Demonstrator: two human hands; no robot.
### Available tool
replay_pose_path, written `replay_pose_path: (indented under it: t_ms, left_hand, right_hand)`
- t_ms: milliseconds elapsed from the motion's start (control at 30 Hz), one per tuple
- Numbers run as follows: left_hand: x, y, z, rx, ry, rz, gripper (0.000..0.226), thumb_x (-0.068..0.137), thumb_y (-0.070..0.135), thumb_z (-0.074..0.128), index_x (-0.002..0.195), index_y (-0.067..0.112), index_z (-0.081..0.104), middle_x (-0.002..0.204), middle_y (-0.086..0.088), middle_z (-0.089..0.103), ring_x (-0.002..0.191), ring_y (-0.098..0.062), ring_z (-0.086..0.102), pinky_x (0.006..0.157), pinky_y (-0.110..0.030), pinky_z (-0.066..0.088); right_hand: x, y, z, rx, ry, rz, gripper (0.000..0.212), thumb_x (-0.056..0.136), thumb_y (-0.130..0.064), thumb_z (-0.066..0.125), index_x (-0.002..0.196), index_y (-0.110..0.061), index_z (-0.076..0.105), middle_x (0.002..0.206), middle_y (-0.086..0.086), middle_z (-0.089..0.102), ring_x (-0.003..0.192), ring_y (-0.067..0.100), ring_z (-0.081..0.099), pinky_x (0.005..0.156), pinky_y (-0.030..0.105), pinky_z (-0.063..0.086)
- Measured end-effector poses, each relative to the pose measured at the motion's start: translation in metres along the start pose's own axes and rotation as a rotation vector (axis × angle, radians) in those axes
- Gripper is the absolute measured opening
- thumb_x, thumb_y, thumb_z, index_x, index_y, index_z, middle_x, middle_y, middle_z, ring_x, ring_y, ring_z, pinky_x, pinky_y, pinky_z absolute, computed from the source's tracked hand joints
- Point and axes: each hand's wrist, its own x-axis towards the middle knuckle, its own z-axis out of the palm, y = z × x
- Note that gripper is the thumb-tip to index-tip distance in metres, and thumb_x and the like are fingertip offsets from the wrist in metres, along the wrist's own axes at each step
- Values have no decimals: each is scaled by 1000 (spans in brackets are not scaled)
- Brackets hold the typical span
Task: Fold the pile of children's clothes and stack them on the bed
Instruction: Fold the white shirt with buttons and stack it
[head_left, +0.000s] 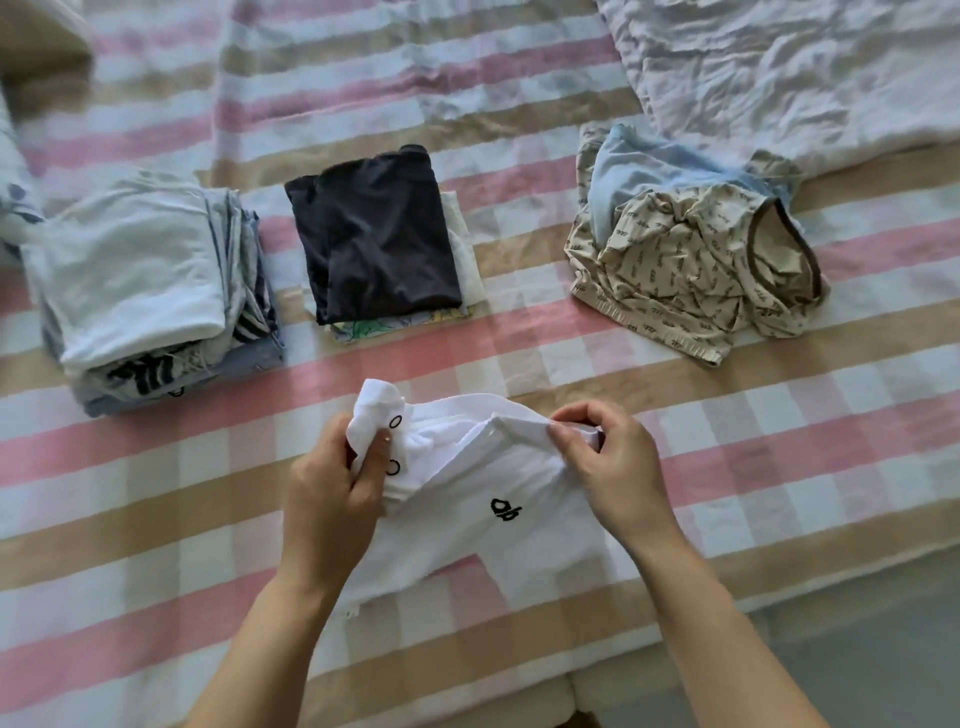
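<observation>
Spread near the bed (156, 519) edge, white garment (498, 525): snap end bunched in curled left hand (332, 499), upper edge pinched by right hand (608, 467); long axis roughly hand to hand, equally near both. Beyond, two folded stacks (145, 291) left, unfolded pile (691, 260) right.

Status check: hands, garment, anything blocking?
Left hand grips white garment at bunched end; right hand pinches top edge. Light stack and dark-topped stack folded beyond; unfolded pile at right. Nothing blocking.
</observation>
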Motion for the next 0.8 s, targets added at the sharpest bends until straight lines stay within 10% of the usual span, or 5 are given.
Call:
replay_pose_path:
  t_ms: [233, 400, 567, 800]
  left_hand:
    - [-2, -1, 26, 206, -105, -198, 16, 91, 20, 52, 80, 14, 43, 68, -6, 58, 68, -34, 54, 53, -35, 31]
    - [-12, -41, 75, 392, -430, -168, 40, 94, 34, 44, 130, 15, 41, 125, -3, 55, 114, -27, 49, 83, -36, 41]
    - [-14, -64, 91, 420, -693, -94, 52, 97, 42, 33, 145, 26, 23, 135, -3, 43, 122, -26, 40, 96, -39, 35]
    - [12, -65, 82, 78, -388, -137, 18, 89, 17, 61, 83, 4, 72, 90, -3, 60, 92, -21, 52, 80, -25, 37]
  right_hand:
    - [53, -3, 23, -235, -24, -155, 9, 81, -12, 68, 90, -13, 66, 91, 1, 62, 79, 9, 53, 69, 13, 35]
    - [68, 51, 52, -367, -242, -38, 47, 84, -6, 63, 129, -10, 50, 125, 7, 57, 113, 21, 52, 88, 17, 35]
    - [57, 88, 55, -331, -434, 137, 74, 87, -13, 61, 147, -20, 18, 136, 9, 50, 121, 25, 49, 80, 22, 34]
    - [57, 97, 32, -132, -261, 180, 46, 80, -7, 66, 124, -18, 55, 112, -8, 58, 107, 8, 52, 70, 2, 35]
